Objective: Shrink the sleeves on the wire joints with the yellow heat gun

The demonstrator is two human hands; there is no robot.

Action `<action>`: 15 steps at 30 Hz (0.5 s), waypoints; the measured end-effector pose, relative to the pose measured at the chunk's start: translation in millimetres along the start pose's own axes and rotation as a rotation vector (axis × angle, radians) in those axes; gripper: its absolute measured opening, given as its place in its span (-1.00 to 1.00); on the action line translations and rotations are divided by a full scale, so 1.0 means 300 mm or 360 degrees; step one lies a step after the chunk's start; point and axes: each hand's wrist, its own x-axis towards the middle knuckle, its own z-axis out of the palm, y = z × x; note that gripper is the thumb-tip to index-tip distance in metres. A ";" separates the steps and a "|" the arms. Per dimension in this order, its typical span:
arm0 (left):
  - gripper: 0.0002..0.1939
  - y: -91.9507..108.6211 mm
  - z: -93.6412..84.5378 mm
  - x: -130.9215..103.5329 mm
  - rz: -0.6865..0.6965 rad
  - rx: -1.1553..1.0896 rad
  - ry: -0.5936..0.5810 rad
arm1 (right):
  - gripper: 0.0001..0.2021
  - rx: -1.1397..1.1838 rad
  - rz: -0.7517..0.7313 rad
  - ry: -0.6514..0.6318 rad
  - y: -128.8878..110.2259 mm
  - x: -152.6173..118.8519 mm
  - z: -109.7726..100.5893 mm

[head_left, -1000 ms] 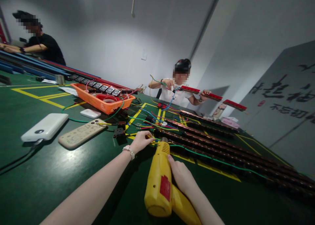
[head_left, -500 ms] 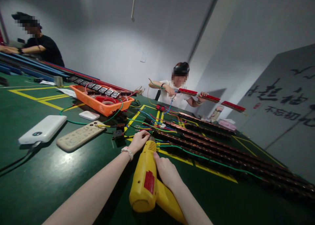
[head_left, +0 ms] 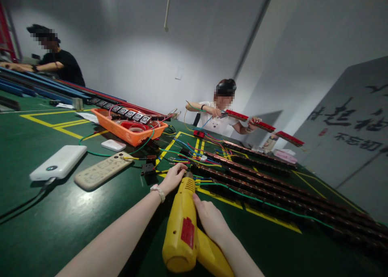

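My right hand [head_left: 210,216] is wrapped round the handle of a yellow heat gun [head_left: 181,222] with a red label. The gun's dark nozzle [head_left: 189,175] points away from me, close to the fingertips of my left hand [head_left: 173,177]. The left fingers are pinched together beside the nozzle; what lies between them is too small to make out. Thin coloured wires [head_left: 209,183] run from around the nozzle toward long dark strips [head_left: 257,186] on the right. Left of my left hand, a black connector [head_left: 148,169] with a yellow wire lies on the table.
An orange basket [head_left: 133,138] holds red parts and a row of square modules. Nearer me lie a white power bank [head_left: 59,162] with a cable, a beige phone [head_left: 103,171] and a small white case [head_left: 113,145]. Across the green table [head_left: 100,220], a co-worker [head_left: 218,115] holds red strips; another person [head_left: 65,65] sits far left.
The whole view has shifted slightly, so things sit a little lower and farther right. Both hands and the heat gun keep nearly the same pose.
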 end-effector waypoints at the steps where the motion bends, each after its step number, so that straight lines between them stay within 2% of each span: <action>1: -0.81 -0.004 0.003 0.001 -0.0004 -0.0026 0.0000 | -0.25 0.0000 0.0010 0.0002 0.010 -0.004 -0.003; 5: -0.76 -0.007 0.011 -0.002 -0.0046 -0.0166 -0.0058 | -0.27 0.0024 0.0038 -0.0003 0.059 -0.021 -0.017; 11: -0.73 0.023 0.001 -0.018 0.0012 -0.0019 -0.0167 | -0.30 -0.0025 0.0079 0.0031 0.104 -0.037 -0.021; 13: -0.74 0.025 -0.002 -0.020 0.0032 0.0018 -0.0174 | -0.36 -0.0028 0.0042 0.0121 0.108 -0.034 -0.030; 15: -0.76 0.025 -0.004 -0.019 0.0061 0.0055 -0.0188 | -0.48 -0.0096 -0.0053 0.0386 0.085 -0.040 -0.050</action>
